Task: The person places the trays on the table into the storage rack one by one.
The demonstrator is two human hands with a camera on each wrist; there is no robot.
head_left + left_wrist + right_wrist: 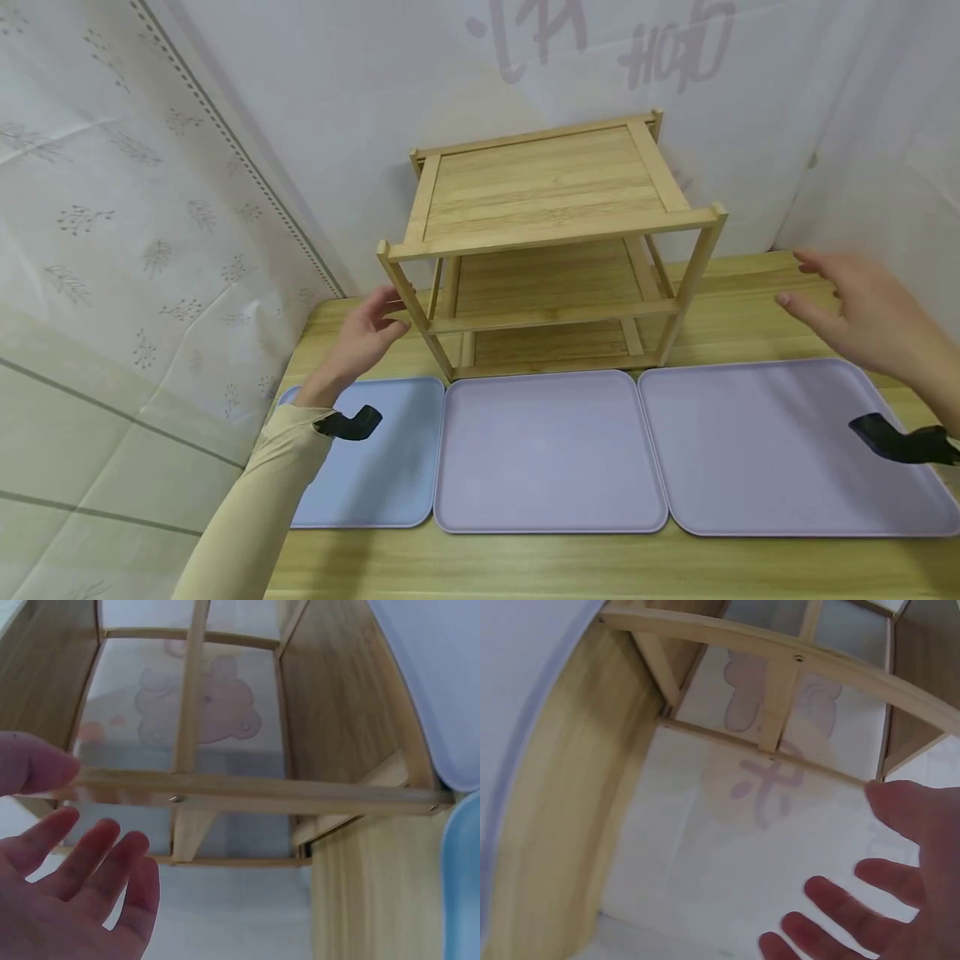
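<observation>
A three-tier wooden shelf rack (555,179) stands on the table against the back wall. My left hand (365,333) is beside its front left post, fingers and thumb spread apart. In the left wrist view, the left hand (82,877) has its thumb and fingers on either side of the line of that post (300,793); whether they touch it I cannot tell. Out to the right of the rack, my right hand (862,312) hangs in the air, slightly blurred, holding nothing. The right wrist view shows the right hand (885,885) with parted fingers, apart from the rack's side frame (799,656).
Three trays lie in a row before the rack: a blue tray (375,467) on the left, a lilac tray (551,458) in the middle, another lilac tray (780,458) on the right. Patterned fabric (150,208) hangs along the left. The wooden table (525,567) shows in front.
</observation>
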